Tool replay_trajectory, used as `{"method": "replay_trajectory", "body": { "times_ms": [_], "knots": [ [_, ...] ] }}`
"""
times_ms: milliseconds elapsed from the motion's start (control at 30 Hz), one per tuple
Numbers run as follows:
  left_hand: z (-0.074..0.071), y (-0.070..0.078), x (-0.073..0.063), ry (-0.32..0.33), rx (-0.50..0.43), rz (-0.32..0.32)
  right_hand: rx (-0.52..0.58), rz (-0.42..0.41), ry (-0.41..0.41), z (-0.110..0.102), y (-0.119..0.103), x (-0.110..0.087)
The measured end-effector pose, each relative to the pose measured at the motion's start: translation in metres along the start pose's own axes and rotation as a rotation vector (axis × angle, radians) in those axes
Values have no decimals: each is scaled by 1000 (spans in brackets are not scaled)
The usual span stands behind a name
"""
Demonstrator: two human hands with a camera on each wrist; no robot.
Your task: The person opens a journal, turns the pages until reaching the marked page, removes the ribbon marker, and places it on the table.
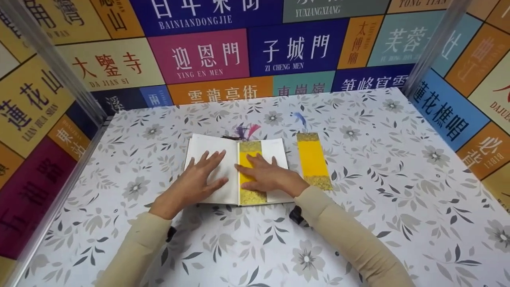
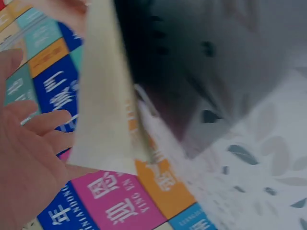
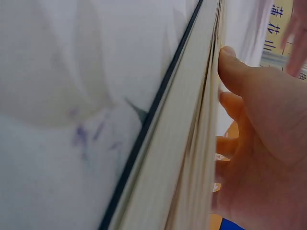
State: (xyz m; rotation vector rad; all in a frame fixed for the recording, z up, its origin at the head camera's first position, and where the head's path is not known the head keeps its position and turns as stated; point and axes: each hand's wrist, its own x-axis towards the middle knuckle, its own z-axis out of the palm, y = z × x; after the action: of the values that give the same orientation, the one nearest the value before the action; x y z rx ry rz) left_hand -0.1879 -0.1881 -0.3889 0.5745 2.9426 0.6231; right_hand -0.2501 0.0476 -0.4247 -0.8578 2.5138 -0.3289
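An open book [image 1: 223,193] with blank white pages lies flat on the table. My left hand [image 1: 195,177] rests on its left page, fingers spread. A yellow bookmark [image 1: 253,197] with speckled gold ends lies on the right page along the fold. Across this bookmark my right hand [image 1: 267,175] lies with extended fingers, covering its middle. Purple and pink tassels [image 1: 249,130] stick out past the book's top edge. In the right wrist view, the thick page block [image 3: 168,143] and dark cover edge stand beside the right hand [image 3: 264,124]. The left wrist view shows the pages [image 2: 103,96] blurred.
A second yellow bookmark [image 1: 313,159] with a blue tassel [image 1: 301,119] lies right of the book. The table [image 1: 235,247] has a white cloth with grey flowers and leaves. Panels [image 1: 199,54] of coloured lettering stand behind and at both sides.
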Motion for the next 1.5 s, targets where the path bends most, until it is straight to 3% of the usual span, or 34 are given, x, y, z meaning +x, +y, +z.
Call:
{"method": "replay_trajectory", "body": {
  "times_ms": [100, 233, 367, 533, 733, 967, 1267, 1500],
  "knots": [
    [7, -12, 8, -61, 27, -30, -8, 7, -11, -2, -2, 0],
    [11, -23, 20, -124, -14, -105, -13, 1, -24, -3, -4, 1],
    [14, -27, 30, -230, -73, -224, -12, -20, -33, -2, -4, 1],
    [21, -28, 43, -320, -96, -294, 13, -7, -36, -3, -2, -2],
    [27, -29, 48, -331, -72, -297, 29, -20, -29, -3, 0, -3],
    [29, -19, 44, -341, -64, -292, 35, -16, -27, -5, -1, -2],
    [32, -17, 43, -302, -93, -318, 93, -25, 5, -3, 0, -2],
    [35, -19, 44, -293, -88, -300, 139, -36, 32, 3, 3, -4]
  ]
}}
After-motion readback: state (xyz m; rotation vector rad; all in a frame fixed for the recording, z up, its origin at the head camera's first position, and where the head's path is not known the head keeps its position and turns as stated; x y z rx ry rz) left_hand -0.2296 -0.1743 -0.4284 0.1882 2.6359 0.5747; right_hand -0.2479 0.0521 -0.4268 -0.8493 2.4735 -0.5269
